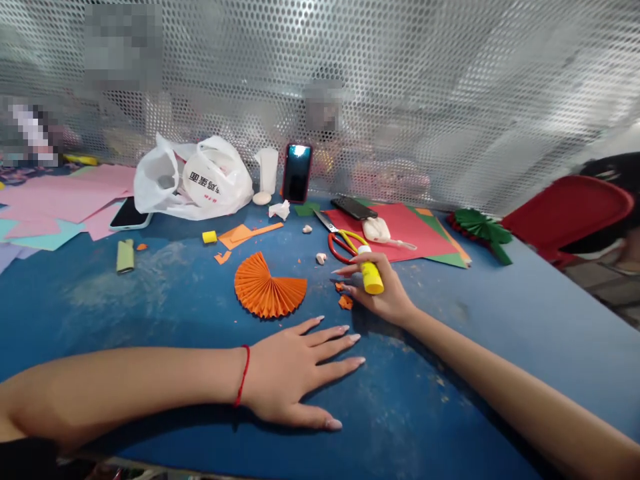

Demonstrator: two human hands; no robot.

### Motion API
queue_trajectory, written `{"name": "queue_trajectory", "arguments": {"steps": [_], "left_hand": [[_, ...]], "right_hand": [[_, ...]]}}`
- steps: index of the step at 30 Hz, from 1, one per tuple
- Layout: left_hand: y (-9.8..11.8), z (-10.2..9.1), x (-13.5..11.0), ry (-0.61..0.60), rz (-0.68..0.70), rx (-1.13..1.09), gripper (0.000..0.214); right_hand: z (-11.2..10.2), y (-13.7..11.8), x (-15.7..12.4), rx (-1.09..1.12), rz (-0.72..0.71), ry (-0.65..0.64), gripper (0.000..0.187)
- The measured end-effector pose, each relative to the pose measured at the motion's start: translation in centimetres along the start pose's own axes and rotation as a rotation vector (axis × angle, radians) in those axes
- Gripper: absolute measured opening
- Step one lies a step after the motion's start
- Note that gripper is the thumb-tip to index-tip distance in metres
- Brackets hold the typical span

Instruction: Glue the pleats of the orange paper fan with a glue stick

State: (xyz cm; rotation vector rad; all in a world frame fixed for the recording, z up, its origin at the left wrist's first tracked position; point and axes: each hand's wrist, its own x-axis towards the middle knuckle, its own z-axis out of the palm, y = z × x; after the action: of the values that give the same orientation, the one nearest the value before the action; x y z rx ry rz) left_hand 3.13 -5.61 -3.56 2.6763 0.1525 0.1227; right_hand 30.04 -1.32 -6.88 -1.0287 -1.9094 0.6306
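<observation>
Far left on the blue table point(500, 347): a green lighter point(125, 256), a phone point(129, 215) lying flat, loose pink paper sheets point(85, 193). A white plastic bag point(195, 179) slumps behind them, mouth open; its contents cannot be made out. Left hand point(295, 373) lies flat, palm down, fingers spread, holding nothing, fingertips pointing right. Just beyond it, apart from the hand, sits the orange pleated paper fan point(269, 290), half open, its straight edge angled up to the right. Right of the fan, small orange paper scraps point(344, 299) lie at the fingertips of the right hand point(383, 293). That hand closes round a yellow glue stick point(371, 275), whose long axis runs from upper left to lower right, white end pointing away toward the scissors point(343, 243). The right hand is the nearer one to the scraps; the fan lies to its left. Further right: red paper sheet point(415, 237), a green pleated piece point(483, 230).
</observation>
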Motion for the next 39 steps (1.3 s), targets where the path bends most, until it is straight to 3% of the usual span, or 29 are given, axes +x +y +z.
{"name": "queue_trajectory", "arguments": {"steps": [6, 15, 23, 30, 35, 37, 39], "left_hand": [[0.2, -0.5, 0.3, -0.064, -0.056, -0.084, 0.074], [0.4, -0.4, 0.6, -0.089, -0.093, -0.074, 0.071], [0.3, -0.4, 0.7, -0.082, -0.082, -0.035, 0.071], [0.3, -0.2, 0.9, -0.078, -0.078, 0.011, 0.07], [0.9, 0.6, 0.3, 0.041, -0.002, 0.17, 0.061], [1.6, 1.1, -0.1, 0.148, 0.112, 0.306, 0.045], [2.2, 1.4, -0.5, 0.271, 0.266, 0.43, 0.03]], "right_hand": [[-0.4, 0.6, 0.3, 0.04, -0.041, -0.171, 0.052], [-0.2, 1.1, 0.2, 0.169, -0.001, -0.093, 0.053], [-0.2, 0.6, 0.4, 0.118, -0.057, -0.078, 0.053], [-0.1, 0.1, 0.7, 0.222, 0.006, -0.029, 0.047], [0.5, -1.0, -0.5, 0.206, -0.064, 0.068, 0.049], [0.9, -1.7, -1.3, 0.162, -0.115, 0.0, 0.05], [1.2, -2.4, -1.9, -0.012, -0.263, -0.168, 0.046]]}}
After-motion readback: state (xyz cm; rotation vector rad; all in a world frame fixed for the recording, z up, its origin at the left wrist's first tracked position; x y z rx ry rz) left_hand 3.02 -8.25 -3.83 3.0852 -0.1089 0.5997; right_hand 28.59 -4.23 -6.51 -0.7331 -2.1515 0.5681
